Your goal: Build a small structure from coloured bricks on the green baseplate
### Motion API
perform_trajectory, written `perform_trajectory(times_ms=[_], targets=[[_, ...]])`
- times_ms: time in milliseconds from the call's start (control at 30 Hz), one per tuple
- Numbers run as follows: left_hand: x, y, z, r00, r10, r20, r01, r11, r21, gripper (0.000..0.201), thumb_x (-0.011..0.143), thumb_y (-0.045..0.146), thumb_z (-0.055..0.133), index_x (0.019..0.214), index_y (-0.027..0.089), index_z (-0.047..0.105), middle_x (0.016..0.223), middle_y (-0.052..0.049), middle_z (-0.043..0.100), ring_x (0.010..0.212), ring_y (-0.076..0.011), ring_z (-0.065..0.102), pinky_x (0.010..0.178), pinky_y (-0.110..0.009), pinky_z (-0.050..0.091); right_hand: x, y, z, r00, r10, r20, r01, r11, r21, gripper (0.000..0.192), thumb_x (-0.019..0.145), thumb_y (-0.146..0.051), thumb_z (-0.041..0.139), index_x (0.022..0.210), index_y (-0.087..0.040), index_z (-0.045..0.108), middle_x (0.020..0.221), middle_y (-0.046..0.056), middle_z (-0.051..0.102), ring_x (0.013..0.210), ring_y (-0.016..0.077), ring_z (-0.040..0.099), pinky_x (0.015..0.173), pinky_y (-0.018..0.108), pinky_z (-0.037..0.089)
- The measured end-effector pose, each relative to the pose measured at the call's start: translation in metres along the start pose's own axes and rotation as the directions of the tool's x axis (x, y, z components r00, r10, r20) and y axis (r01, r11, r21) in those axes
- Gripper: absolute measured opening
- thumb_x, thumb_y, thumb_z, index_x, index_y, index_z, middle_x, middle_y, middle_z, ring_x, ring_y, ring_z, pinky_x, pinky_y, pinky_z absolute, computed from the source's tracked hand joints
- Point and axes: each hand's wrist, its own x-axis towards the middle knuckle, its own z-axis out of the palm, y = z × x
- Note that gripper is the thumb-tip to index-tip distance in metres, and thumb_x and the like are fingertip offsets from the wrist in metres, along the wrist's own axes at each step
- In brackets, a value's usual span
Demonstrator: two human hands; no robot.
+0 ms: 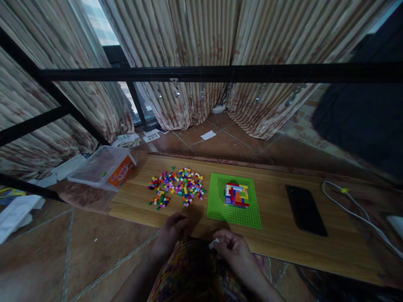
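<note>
A green baseplate point(220, 201) lies on a low wooden board point(277, 243), with a small multicoloured brick block point(236, 195) built on it. Left of the plate is a scattered pile of small coloured bricks point(178, 186). My left hand point(171, 235) rests at the board's near edge, just below the pile, fingers curled; I cannot see anything in it. My right hand point(231, 247) is at the near edge below the baseplate, fingers pinched on a small white piece point(214, 243).
A black phone point(305, 209) lies right of the baseplate, with a white cable point(355, 214) beyond it. A clear plastic box with an orange label point(105, 167) sits at the board's left end. Black bars, curtains and tiled floor surround the board.
</note>
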Motion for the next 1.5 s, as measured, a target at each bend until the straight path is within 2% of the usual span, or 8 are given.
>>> perform_trajectory(times_ms=[133,233,433,733,867,1000,1167,1500], targets=[[0.032,0.007,-0.018,0.965,0.212,-0.154,-0.196,0.974,0.116,0.025,0.065,0.038,0.062,0.078,0.016,0.059,0.054,0.006,0.049,0.049,-0.0093,0.045,0.049,-0.021,0.035,0.007,0.003,0.007,0.997,-0.037,-0.063,0.028,0.992,-0.126,0.016,0.071,-0.032,0.068,0.075,-0.017,0.062,0.054,-0.007,0.045,0.051,0.0084,0.038,0.050,0.021,0.030],[0.057,0.007,-0.030,0.895,0.372,-0.244,-0.283,0.899,0.334,0.021,0.068,0.036,0.056,0.076,0.018,0.059,0.057,0.003,0.055,0.054,-0.0135,0.053,0.055,-0.024,0.041,0.007,0.007,0.007,0.998,-0.029,-0.058,0.020,0.989,-0.147,0.016,0.072,-0.031,0.067,0.074,-0.017,0.060,0.054,-0.008,0.042,0.051,0.0086,0.036,0.049,0.021,0.026],[0.083,0.002,-0.035,0.783,0.586,-0.206,-0.282,0.631,0.722,0.018,0.078,0.032,0.049,0.082,0.019,0.062,0.078,-0.007,0.067,0.073,-0.0216,0.062,0.069,-0.032,0.047,0.003,0.007,0.001,0.995,-0.008,-0.100,0.009,1.000,0.009,0.027,0.071,-0.042,0.070,0.078,-0.017,0.063,0.058,-0.005,0.052,0.053,0.0098,0.044,0.051,0.022,0.032],[0.091,-0.006,-0.033,0.647,0.754,-0.114,-0.397,0.461,0.794,0.024,0.086,0.034,0.048,0.097,0.018,0.062,0.100,-0.011,0.065,0.097,-0.0242,0.061,0.085,-0.036,0.048,0.009,-0.004,-0.020,0.968,-0.009,-0.249,0.045,0.989,0.139,0.039,0.069,-0.050,0.075,0.088,-0.017,0.069,0.075,0.004,0.069,0.065,0.0159,0.060,0.064,0.029,0.046],[0.092,-0.010,-0.033,0.600,0.795,-0.093,-0.457,0.436,0.775,0.023,0.087,0.034,0.049,0.098,0.018,0.061,0.105,-0.011,0.063,0.096,-0.0217,0.061,0.083,-0.033,0.049,0.022,-0.022,-0.035,0.870,-0.180,-0.459,0.181,0.983,-0.041,0.029,0.072,-0.044,0.074,0.085,-0.018,0.072,0.082,0.005,0.072,0.078,0.0195,0.064,0.075,0.032,0.048],[0.093,-0.014,-0.034,0.585,0.809,-0.056,-0.475,0.398,0.785,0.020,0.086,0.031,0.050,0.097,0.018,0.060,0.104,-0.009,0.064,0.098,-0.0217,0.060,0.086,-0.034,0.049,0.040,-0.028,-0.044,0.773,-0.360,-0.522,0.294,0.933,-0.209,0.025,0.076,-0.041,0.069,0.086,-0.019,0.072,0.085,0.006,0.073,0.081,0.0198,0.066,0.077,0.032,0.050],[0.095,-0.017,-0.036,0.571,0.820,-0.047,-0.489,0.385,0.783,0.016,0.086,0.029,0.050,0.094,0.018,0.060,0.098,-0.008,0.065,0.093,-0.0210,0.061,0.083,-0.034,0.049,0.054,-0.026,-0.045,0.666,-0.557,-0.496,0.357,0.822,-0.444,0.023,0.080,-0.041,0.066,0.089,-0.020,0.072,0.085,0.004,0.072,0.075,0.0172,0.065,0.071,0.029,0.050],[0.096,-0.017,-0.035,0.587,0.809,-0.034,-0.514,0.404,0.757,0.014,0.086,0.025,0.050,0.093,0.018,0.060,0.095,-0.007,0.065,0.089,-0.0198,0.062,0.081,-0.033,0.050,0.062,-0.024,-0.046,0.554,-0.746,-0.369,0.324,0.602,-0.730,0.018,0.085,-0.037,0.063,0.086,-0.020,0.070,0.078,0.003,0.070,0.068,0.0149,0.062,0.066,0.027,0.049]])
